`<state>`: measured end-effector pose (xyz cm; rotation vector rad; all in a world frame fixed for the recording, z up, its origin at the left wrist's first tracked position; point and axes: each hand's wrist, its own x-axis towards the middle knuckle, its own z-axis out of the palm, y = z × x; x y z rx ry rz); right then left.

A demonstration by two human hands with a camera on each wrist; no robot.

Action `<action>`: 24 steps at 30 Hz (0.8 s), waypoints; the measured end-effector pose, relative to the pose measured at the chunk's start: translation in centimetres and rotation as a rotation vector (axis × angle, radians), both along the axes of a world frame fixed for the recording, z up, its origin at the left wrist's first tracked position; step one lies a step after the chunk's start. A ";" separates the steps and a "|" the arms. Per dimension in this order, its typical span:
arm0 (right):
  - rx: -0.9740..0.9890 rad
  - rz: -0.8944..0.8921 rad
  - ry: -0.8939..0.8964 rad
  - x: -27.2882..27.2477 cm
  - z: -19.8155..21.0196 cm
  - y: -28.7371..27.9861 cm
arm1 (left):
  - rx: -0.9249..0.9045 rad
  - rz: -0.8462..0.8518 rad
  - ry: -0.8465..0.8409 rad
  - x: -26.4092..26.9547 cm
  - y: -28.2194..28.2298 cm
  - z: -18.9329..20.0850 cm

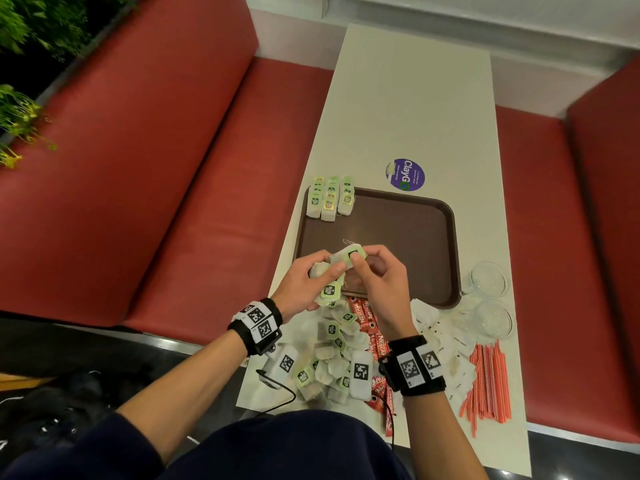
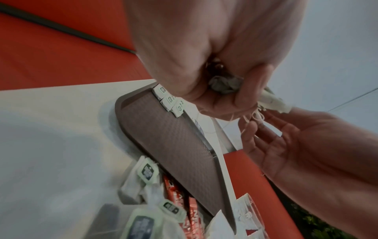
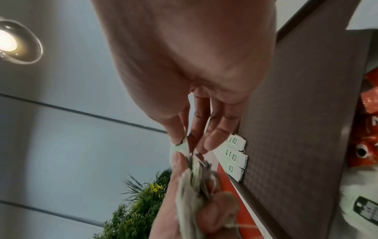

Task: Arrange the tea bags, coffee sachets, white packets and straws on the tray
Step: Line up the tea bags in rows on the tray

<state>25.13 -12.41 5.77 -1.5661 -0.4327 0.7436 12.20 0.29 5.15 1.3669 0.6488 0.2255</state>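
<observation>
Over the brown tray [image 1: 408,216], left hand [image 1: 304,282] clutches bunched tea bags [image 1: 325,271]; right hand [image 1: 377,275] fingers pinch one tag.

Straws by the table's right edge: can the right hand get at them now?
Probably not yet: the right hand pinches a tea bag tag, though nothing covers the straws.

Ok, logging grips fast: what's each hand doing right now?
Left hand: closed, gripping a bunch of tea bags.
Right hand: thumb and finger pinching the green tag of one tea bag in that bunch.
</observation>
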 end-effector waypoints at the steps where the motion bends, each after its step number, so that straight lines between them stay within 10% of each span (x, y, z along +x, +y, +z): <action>1: 0.023 -0.017 0.003 0.1 0.2 0.3 | -0.005 0.014 0.000 0.3 0.2 0.1; 8: 0.077 -0.110 0.015 2.4 0.0 2.8 | -0.037 0.091 0.000 2.0 1.7 -0.1; 13: -0.187 -0.199 -0.289 9.2 -2.9 5.1 | -0.138 0.219 0.041 1.4 3.0 -1.2; 24: -0.542 0.243 -0.467 15.1 -8.8 12.8 | -0.402 0.335 0.004 0.7 6.0 -2.4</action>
